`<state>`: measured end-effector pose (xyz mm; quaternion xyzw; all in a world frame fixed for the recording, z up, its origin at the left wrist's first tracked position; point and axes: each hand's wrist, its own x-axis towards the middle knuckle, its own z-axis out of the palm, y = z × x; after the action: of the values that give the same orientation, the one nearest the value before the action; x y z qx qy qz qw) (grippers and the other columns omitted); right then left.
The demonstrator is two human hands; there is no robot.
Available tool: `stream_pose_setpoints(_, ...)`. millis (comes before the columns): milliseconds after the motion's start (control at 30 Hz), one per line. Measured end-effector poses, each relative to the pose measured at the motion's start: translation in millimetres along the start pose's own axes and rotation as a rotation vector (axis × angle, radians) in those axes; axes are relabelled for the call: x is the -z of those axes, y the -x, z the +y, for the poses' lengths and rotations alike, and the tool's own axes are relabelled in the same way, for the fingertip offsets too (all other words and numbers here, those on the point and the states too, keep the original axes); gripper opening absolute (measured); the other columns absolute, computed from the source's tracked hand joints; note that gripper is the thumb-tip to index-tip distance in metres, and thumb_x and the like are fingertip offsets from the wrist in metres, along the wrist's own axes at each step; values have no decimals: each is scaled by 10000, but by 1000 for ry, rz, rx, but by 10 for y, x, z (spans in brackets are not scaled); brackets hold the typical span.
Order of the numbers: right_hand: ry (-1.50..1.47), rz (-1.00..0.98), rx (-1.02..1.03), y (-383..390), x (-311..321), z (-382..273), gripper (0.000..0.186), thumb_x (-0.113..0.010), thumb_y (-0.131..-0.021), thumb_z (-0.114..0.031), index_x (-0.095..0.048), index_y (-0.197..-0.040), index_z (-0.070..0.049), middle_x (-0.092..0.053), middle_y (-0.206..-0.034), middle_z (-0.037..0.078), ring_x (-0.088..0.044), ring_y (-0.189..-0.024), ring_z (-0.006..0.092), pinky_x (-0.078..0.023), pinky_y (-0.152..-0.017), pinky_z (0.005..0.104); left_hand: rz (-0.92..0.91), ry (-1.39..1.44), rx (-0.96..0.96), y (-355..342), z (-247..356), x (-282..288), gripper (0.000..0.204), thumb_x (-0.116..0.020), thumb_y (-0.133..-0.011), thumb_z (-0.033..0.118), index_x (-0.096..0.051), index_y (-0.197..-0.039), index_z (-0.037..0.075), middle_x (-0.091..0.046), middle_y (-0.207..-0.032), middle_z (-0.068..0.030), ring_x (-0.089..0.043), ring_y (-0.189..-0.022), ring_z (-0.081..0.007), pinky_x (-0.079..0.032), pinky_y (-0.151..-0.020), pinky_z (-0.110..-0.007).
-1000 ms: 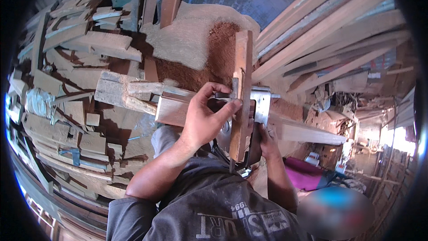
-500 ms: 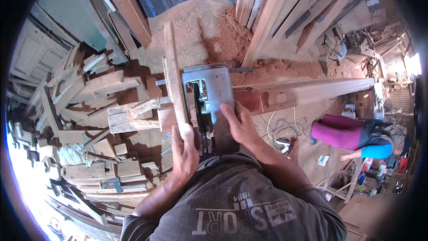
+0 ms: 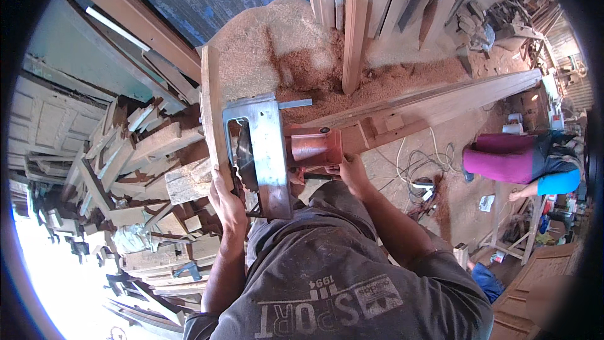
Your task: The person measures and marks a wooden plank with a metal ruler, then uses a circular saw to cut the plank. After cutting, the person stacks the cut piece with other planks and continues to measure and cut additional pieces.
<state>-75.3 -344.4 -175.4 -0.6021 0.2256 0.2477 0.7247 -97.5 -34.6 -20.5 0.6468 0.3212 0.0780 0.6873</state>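
Note:
A circular saw [image 3: 272, 157] lies tipped before me, its bare metal base plate facing up and its toothed blade [image 3: 245, 154] showing in the plate's slot. Along the plate's left edge runs a wooden strip [image 3: 211, 101]; whether it is fixed to the saw I cannot tell. My left hand [image 3: 229, 200] is closed round the strip's near end, beside the blade. On the right, my right hand [image 3: 352, 173] grips the end of the saw's red motor housing [image 3: 316, 146], with some fingers hidden beneath it.
A long timber beam [image 3: 440, 106] stretches off to the right. Sawdust [image 3: 296, 56] is heaped at the far side. Scrap wood [image 3: 126, 157] piles up on the left. Cables [image 3: 412, 164] lie coiled on the ground. Another person [image 3: 503, 158] bends over at the right.
The saw has turned, bringing its red housing into fuller view. My right hand has shifted from the base plate to the housing. The strip and my left hand have moved left.

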Motion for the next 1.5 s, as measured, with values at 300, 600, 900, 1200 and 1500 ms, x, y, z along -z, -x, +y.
stream_pose_setpoints(300, -303, -806, -463, 226, -232, -438, 749, -403, -1081, -680, -513, -1512, -77, -634, -1352, 133, -711, -1142, 297, -665, -858, 557, -9, -62, -16, -255, -177, 223, 590, -444, -1079, 646, -619, -976, 92, -539, -661, 18, -433, -433, -73, -300, -374, -244)
stream_pose_setpoints(600, -706, -843, -92, 186, -805, 241, 712, -558, -1031, -553, -404, -1605, -162, -573, -1437, 86, -633, -1230, 209, -571, -1004, 381, -119, -47, -53, -483, -140, 465, 491, -471, -1119, 496, -470, -748, 175, -430, -607, 56, -407, -464, -65, -307, -409, -252)
stream_pose_setpoints(900, 104, -389, 629, 1249, -622, -906, 642, -344, -1157, -510, -354, -1564, -14, -478, -1411, 88, -491, -1341, 219, -390, -1184, 377, -304, 313, -131, -437, 16, 128, 572, -452, -1089, 535, -616, -1311, 34, -711, -1148, -135, -730, -999, -222, -596, -877, -384)
stream_pose_setpoints(1200, -295, -359, 609, 1553, -377, -2587, 685, -533, -1028, -537, -492, -1462, -10, -600, -1269, 92, -577, -1116, 168, -457, -932, 328, -668, 634, -100, -640, 1137, -1132, 768, -440, -937, 844, -612, -1024, 101, -491, -527, -43, -474, -368, -201, -404, -344, -336)
stream_pose_setpoints(1500, 608, -203, 710, 2280, -541, -3362, 368, -866, -882, -239, -760, -1156, -17, -736, -874, 13, -662, -713, 83, -513, -624, 246, -584, 807, 38, -847, 468, -1006, 572, -494, -1114, 507, -537, -1458, 52, -616, -1429, -123, -575, -1346, -266, -439, -1158, -452)
